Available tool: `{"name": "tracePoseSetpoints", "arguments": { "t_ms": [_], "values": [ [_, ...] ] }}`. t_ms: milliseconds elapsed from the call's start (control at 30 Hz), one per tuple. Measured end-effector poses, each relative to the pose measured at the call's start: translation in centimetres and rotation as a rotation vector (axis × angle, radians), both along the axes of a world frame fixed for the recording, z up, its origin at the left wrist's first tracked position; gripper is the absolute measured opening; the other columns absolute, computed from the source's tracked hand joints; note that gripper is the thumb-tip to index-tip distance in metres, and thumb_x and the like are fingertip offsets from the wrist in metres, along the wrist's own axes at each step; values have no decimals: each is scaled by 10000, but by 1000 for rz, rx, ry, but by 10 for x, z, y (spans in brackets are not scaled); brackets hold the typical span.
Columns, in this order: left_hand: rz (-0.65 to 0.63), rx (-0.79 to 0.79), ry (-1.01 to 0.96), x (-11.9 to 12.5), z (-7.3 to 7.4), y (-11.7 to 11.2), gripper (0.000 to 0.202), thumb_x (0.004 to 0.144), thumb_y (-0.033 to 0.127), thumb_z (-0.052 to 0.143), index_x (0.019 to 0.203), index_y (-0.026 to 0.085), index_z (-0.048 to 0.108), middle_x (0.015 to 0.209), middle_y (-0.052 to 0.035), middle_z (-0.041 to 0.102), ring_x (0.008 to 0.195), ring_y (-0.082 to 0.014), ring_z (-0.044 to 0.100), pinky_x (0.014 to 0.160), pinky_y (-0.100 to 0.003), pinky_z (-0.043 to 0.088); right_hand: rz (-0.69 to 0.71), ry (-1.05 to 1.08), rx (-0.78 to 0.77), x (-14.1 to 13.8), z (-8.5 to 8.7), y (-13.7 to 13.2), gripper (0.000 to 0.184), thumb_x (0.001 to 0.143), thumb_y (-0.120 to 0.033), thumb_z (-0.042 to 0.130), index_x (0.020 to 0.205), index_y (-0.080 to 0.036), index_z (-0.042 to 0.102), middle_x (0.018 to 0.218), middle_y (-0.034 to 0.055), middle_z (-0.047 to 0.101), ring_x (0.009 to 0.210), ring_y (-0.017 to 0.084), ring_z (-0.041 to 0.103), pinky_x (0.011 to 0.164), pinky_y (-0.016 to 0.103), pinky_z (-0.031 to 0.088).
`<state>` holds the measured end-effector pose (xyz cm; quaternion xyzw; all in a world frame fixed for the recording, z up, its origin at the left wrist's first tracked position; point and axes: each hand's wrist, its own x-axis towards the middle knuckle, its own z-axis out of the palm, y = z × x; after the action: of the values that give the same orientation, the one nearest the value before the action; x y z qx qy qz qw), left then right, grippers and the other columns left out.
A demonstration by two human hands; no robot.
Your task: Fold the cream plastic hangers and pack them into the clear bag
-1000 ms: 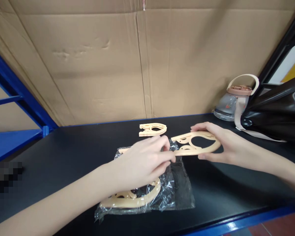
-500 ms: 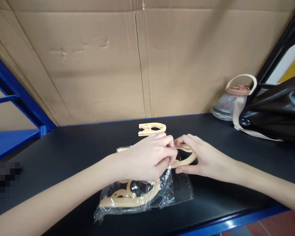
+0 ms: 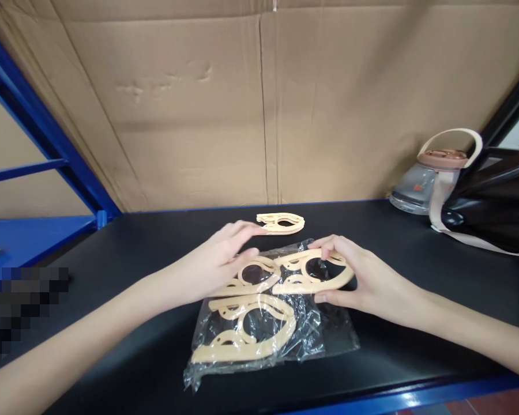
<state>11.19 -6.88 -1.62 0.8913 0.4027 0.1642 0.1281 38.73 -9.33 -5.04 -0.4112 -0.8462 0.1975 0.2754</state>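
Note:
My right hand [image 3: 358, 275] grips the curved end of a beige folding hanger [image 3: 298, 286], thumb below and fingers above. This hanger rests over the right part of a clear plastic bag [image 3: 339, 341] on the black tabletop. Two more folding hangers lie at the bag: a lower one [image 3: 259, 350] under the film, and an upper one [image 3: 263, 285] partly hidden by my left hand [image 3: 218, 259]. That left hand is open, fingers stretched to the right above the bag. Just beyond its fingertips lies a folded beige hanger or small stack [image 3: 290, 229].
A clear bottle [image 3: 415, 187] with a brown lid, handle and strap stands at the back right, beside a black bag [image 3: 499, 202]. A cardboard wall [image 3: 199, 127] closes off the back. Blue metal framing [image 3: 69, 155] rises at the left.
My left hand has come off the hanger by my right hand and moved left, its fingers opening. More of the bagged hangers shows. The view has shifted slightly left.

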Motion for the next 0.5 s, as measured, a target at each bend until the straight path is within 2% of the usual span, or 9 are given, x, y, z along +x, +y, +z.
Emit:
{"name": "tracePoseSetpoints", "arguments": {
  "t_ms": [100, 133, 200, 267, 400, 500],
  "values": [
    [353, -29, -105, -28, -26, 6, 410, 949, 434, 302, 1222, 218, 519, 1243, -64, 552, 1208, -255, 442, 1080, -496, 285, 67, -15, -21, -8, 2, 2, 354, 797, -413, 668, 946, -246, 394, 1281, 70, 474, 1154, 226, 491, 946, 377, 431],
    [416, -60, -152, -34, -35, 7, 421, 944, 449, 292, 1201, 218, 532, 1218, -63, 573, 1186, -253, 470, 1077, -494, 299, 87, -27, -34, -11, 2, 3, 340, 812, -412, 651, 957, -244, 394, 1299, 76, 449, 1139, 221, 500, 924, 365, 446],
    [420, -86, -183, -39, -48, 7, 413, 936, 469, 303, 1173, 237, 550, 1245, -55, 571, 1218, -253, 455, 1091, -490, 291, 114, -54, -54, -17, 4, 6, 353, 818, -427, 641, 967, -242, 380, 1305, 82, 425, 1099, 214, 522, 875, 346, 474],
    [378, -115, -204, -37, -54, 4, 412, 943, 473, 303, 1202, 256, 539, 1276, -43, 558, 1236, -237, 448, 1092, -470, 305, 105, -77, -44, -24, 2, 10, 398, 801, -443, 656, 963, -240, 354, 1281, 84, 442, 1054, 215, 547, 843, 346, 491],
    [262, -116, -159, -25, -56, -3, 412, 969, 432, 286, 1260, 246, 512, 1337, -48, 516, 1284, -216, 404, 1114, -451, 285, 58, -99, 36, -36, -7, 18, 475, 765, -439, 692, 1007, -227, 342, 1271, 97, 469, 1020, 232, 583, 815, 359, 513],
    [247, -124, -180, -24, -55, -5, 414, 978, 423, 275, 1275, 237, 496, 1349, -59, 502, 1291, -215, 398, 1118, -458, 280, 92, -106, 68, -38, -15, 22, 514, 775, -449, 686, 1096, -226, 352, 1322, 101, 438, 1102, 240, 565, 859, 363, 512]
  ]
}}
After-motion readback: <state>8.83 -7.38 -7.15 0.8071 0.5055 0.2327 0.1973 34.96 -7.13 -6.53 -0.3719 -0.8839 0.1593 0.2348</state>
